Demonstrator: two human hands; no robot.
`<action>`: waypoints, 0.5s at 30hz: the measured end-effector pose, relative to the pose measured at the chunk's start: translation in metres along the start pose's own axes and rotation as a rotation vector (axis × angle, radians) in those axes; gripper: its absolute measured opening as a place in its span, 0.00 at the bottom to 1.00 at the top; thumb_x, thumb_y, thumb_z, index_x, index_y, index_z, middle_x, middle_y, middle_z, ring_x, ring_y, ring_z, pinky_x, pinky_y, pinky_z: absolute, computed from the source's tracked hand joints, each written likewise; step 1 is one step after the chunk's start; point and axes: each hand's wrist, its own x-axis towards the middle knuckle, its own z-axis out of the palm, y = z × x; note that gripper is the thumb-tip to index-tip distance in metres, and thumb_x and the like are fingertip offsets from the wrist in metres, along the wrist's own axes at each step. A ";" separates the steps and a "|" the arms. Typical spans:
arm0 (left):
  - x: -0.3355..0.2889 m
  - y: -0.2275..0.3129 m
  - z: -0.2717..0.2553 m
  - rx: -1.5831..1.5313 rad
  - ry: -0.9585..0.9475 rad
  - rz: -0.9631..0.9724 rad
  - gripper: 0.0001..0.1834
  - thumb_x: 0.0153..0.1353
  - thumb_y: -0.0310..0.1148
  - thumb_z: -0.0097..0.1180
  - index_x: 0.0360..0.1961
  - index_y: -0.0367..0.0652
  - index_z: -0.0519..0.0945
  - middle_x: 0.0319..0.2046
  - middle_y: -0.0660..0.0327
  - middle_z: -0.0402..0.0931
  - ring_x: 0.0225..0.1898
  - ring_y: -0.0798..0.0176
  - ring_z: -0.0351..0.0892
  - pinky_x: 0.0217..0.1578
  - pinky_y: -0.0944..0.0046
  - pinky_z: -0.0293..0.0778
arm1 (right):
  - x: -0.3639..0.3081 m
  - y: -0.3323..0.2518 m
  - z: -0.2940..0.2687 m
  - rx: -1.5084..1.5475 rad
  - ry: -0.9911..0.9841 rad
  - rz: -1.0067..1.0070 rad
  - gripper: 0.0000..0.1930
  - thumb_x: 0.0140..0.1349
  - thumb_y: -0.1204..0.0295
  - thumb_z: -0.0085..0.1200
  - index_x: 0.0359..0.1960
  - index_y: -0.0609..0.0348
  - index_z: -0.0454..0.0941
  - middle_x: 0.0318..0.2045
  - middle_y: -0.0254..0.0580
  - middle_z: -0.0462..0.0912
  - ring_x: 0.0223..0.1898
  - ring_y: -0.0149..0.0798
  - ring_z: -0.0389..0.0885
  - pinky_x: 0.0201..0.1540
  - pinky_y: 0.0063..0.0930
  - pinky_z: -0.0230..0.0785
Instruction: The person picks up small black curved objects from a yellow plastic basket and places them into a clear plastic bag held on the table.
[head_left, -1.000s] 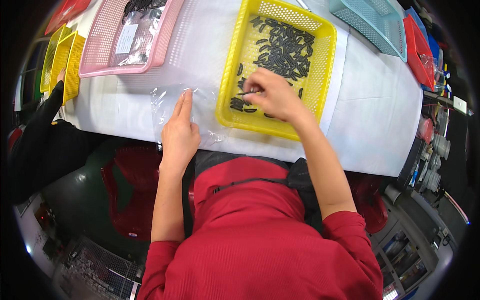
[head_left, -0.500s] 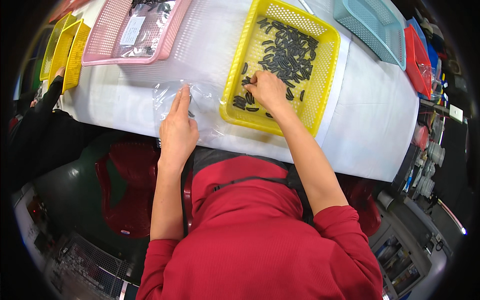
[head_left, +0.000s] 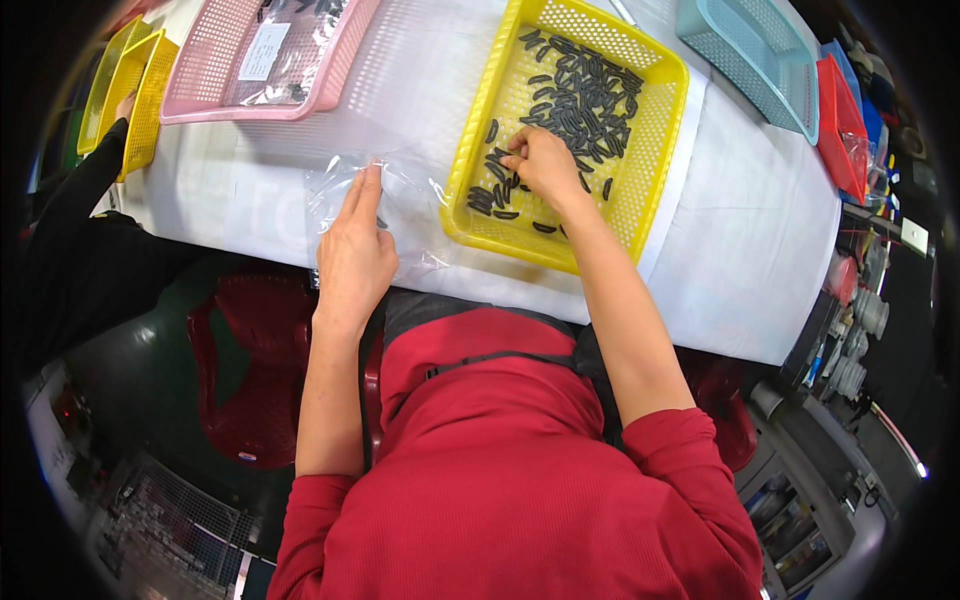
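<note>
My left hand [head_left: 356, 250] lies on a clear plastic bag [head_left: 412, 190] at the table's near edge, its fingers stretched out. A few dark bits show under the plastic beside that hand. To the right stands a yellow perforated basket [head_left: 468, 150] with many small black curved pieces [head_left: 585, 105] inside, mostly heaped toward its far side. My right hand [head_left: 548, 170] reaches into this basket, thumb and fingers pinched at a black piece near the left of the heap. The fingertips partly hide what they hold. Several loose pieces [head_left: 490, 195] lie at the basket's near left corner.
A pink basket [head_left: 330, 85] at the far left holds labelled clear bags of dark pieces. Light blue [head_left: 765, 85] and red baskets [head_left: 838, 140] stand far right. At the left edge, another person's dark sleeve [head_left: 95, 175] reaches toward yellow baskets [head_left: 148, 110]. A red chair [head_left: 250, 350] stands below.
My right hand has shifted slightly within the basket, and more black pieces show by its fingertips. The left hand stays on the bag. The other person's hand has moved up along the yellow basket.
</note>
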 end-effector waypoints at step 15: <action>-0.001 0.000 0.006 0.039 0.028 0.098 0.36 0.47 0.17 0.45 0.63 0.37 0.62 0.60 0.43 0.64 0.45 0.39 0.76 0.44 0.48 0.73 | -0.011 -0.008 0.010 -0.149 0.028 -0.032 0.13 0.47 0.66 0.68 0.30 0.59 0.82 0.36 0.50 0.81 0.41 0.51 0.80 0.44 0.41 0.72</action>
